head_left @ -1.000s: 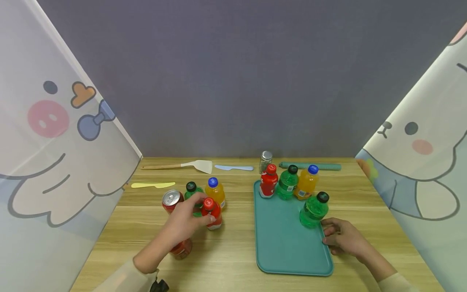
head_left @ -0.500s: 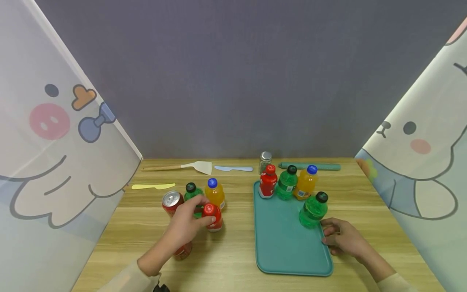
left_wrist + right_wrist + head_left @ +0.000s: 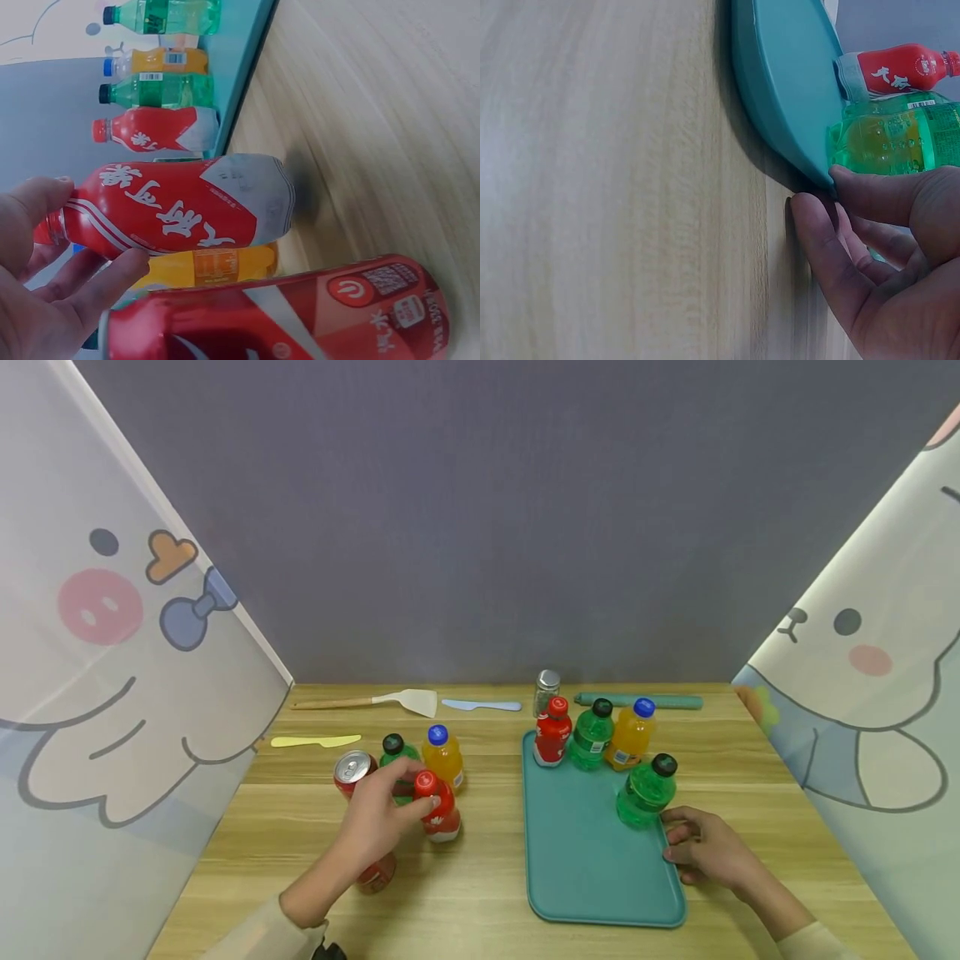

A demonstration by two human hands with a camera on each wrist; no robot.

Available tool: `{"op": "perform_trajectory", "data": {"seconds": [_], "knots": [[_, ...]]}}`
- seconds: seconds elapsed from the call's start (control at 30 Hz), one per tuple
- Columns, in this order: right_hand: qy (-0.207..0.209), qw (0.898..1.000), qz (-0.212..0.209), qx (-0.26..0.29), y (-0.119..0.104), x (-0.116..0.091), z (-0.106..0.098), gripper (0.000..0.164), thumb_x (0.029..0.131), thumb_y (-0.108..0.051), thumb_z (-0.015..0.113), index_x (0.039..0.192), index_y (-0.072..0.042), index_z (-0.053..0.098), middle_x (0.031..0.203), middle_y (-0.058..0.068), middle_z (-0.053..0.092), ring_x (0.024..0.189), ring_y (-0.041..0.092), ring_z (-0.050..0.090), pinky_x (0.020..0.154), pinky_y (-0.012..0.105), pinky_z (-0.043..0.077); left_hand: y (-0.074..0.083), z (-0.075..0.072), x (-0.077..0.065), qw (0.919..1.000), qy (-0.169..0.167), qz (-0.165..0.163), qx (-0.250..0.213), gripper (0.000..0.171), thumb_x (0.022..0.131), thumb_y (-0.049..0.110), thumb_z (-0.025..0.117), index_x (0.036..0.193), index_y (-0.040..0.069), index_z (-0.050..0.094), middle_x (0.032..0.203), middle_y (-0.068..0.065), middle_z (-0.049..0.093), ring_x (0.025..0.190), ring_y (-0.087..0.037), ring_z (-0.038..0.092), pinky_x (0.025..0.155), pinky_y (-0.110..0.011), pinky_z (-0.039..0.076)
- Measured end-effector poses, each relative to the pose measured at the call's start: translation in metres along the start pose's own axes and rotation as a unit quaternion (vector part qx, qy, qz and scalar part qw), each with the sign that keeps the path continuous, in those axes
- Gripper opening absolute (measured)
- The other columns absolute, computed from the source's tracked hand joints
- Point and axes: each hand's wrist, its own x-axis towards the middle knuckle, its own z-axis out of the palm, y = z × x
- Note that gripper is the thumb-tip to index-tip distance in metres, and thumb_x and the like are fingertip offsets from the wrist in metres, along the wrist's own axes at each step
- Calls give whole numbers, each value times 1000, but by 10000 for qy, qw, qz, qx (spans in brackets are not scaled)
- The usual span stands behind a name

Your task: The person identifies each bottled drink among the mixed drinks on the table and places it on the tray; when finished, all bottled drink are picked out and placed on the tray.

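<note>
In the head view my left hand (image 3: 382,806) holds a red bottle (image 3: 442,823) near its neck, thumb on one side and fingers on the other. The bottle leans, its white base toward the right, and a shadow lies by that base in the left wrist view. Behind it stand an orange soda bottle (image 3: 444,758) and a green bottle (image 3: 396,750). My right hand (image 3: 708,847) pinches the right rim of the teal tray (image 3: 600,877), thumb on the rim and index finger below it. On the tray are a red bottle (image 3: 551,739), an orange one (image 3: 632,735) and two green ones (image 3: 647,792).
A red can (image 3: 352,770) stands left of my left hand, with another red can (image 3: 377,875) partly under my forearm. Along the back lie a spatula (image 3: 412,700), a blue knife (image 3: 480,705) and a green rod (image 3: 637,701), beside a shaker (image 3: 546,689). A yellow knife (image 3: 315,742) lies left.
The red bottle in my left hand has tilted, its base swinging slightly right and toward me while the cap shifts a little left. My right hand and the tray stay put.
</note>
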Motion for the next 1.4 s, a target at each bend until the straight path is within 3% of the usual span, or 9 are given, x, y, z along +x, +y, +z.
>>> {"op": "perform_trajectory", "data": {"seconds": [0.17,0.37,0.6,0.83,1.07,1.27,1.4], "knots": [[17,10000,36,32,0,0,1,62,90,2,72,142,15,41,101,16,57,69,24,61,57,39,59,6,-2,2,9999,-35,56,-98,36,80,9,88,109,19,70,102,3,74,91,-17,73,81,-35,62],[59,10000,33,6,0,0,1,62,90,2,72,142,14,42,101,16,58,69,24,62,58,39,60,16,-3,4,9998,-127,25,-153,37,81,13,88,112,21,69,102,6,74,91,-15,73,79,-27,61],[93,10000,-2,4,0,-1,2,62,89,2,72,142,14,42,102,17,58,69,24,62,57,39,60,26,1,9,9989,-178,333,-289,39,82,13,87,116,20,70,104,7,75,90,-12,73,78,-25,60],[61,10000,-1,46,-2,-2,2,62,89,2,72,142,14,42,101,17,58,66,24,62,56,39,59,41,12,18,9976,-277,528,-358,37,83,15,86,116,20,69,104,6,75,89,-15,74,74,-26,61],[70,9999,-6,101,-4,-3,3,61,88,2,72,141,13,44,101,18,58,66,25,61,56,39,59,58,23,32,9959,-480,651,-399,35,86,18,85,117,17,70,106,5,75,93,-17,73,77,-28,61],[106,9999,-27,59,-3,-3,3,60,88,2,72,141,13,45,101,18,58,68,25,62,56,39,59,70,38,46,9924,-680,877,-524,27,86,18,84,110,20,71,103,6,75,91,-18,74,74,-28,60],[95,9999,-43,62,-1,-3,2,60,89,2,72,141,13,44,102,19,58,68,25,62,56,39,59,81,49,52,9908,-881,833,-606,26,88,21,82,111,22,70,103,6,75,92,-18,73,73,-27,60]]}}
